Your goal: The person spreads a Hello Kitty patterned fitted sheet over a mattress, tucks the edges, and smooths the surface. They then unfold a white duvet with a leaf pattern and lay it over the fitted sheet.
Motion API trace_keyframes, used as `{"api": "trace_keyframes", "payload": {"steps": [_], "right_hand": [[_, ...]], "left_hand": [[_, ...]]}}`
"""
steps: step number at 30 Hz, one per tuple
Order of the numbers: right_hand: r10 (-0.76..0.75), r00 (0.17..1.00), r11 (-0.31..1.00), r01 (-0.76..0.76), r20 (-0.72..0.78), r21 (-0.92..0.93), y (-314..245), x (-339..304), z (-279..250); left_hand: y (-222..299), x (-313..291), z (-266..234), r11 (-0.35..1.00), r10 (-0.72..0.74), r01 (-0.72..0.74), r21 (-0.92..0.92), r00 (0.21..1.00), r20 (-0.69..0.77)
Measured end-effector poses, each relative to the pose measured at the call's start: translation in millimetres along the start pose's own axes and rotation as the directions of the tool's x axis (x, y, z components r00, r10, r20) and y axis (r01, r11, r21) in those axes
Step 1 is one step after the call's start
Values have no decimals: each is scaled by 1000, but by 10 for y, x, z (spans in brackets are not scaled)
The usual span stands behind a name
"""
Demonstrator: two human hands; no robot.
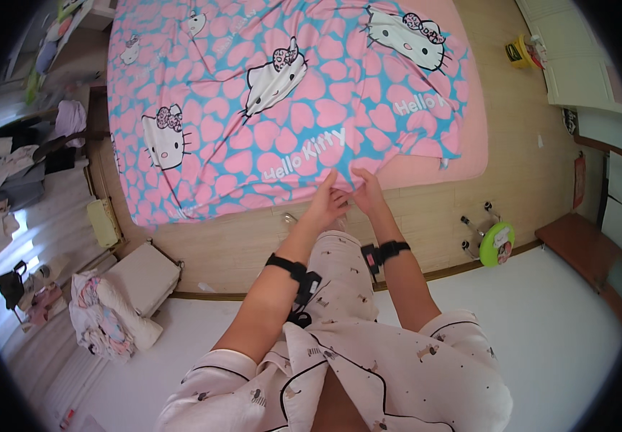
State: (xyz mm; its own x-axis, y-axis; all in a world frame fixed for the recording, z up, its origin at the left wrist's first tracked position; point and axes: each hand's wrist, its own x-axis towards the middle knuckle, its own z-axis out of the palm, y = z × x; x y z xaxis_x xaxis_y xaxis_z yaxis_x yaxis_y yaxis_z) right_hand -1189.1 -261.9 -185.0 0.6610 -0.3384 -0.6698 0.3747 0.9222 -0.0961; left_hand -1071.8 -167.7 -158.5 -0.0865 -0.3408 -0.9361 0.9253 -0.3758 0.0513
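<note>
Left of the bed [478, 122], a pale yellow box-like item [104, 222] stands near the side. The heart-patterned blanket [210, 169] covers most of the bed; left hand [329, 198] and right hand [368, 191], close together, pinch its near edge. Rightward, the bed's pink margin shows; wooden floor [516, 137] forms a passage before white cabinets [574, 57].

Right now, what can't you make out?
Head view:
Cover's far edge: cut off by the top edge.
Most of the pink bed sheet: under the cover.
Grip undersides, left hand and right hand: hidden by the hands themselves.
Grey clutter, left: blurred near the lens rim.
</note>
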Motion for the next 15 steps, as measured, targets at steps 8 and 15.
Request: {"api": "trace_keyframes", "payload": {"steps": [8,15], "right_hand": [[-204,979,950,201,-12,238,-241,-914,-228],[-418,908,893,411,1,180,-1437,-1077,-498]], "left_hand": [[-557,-208,372,967,228,-211,-145,968,110],[-905,-550,88,934,300,-241,-264,930,211]]}}
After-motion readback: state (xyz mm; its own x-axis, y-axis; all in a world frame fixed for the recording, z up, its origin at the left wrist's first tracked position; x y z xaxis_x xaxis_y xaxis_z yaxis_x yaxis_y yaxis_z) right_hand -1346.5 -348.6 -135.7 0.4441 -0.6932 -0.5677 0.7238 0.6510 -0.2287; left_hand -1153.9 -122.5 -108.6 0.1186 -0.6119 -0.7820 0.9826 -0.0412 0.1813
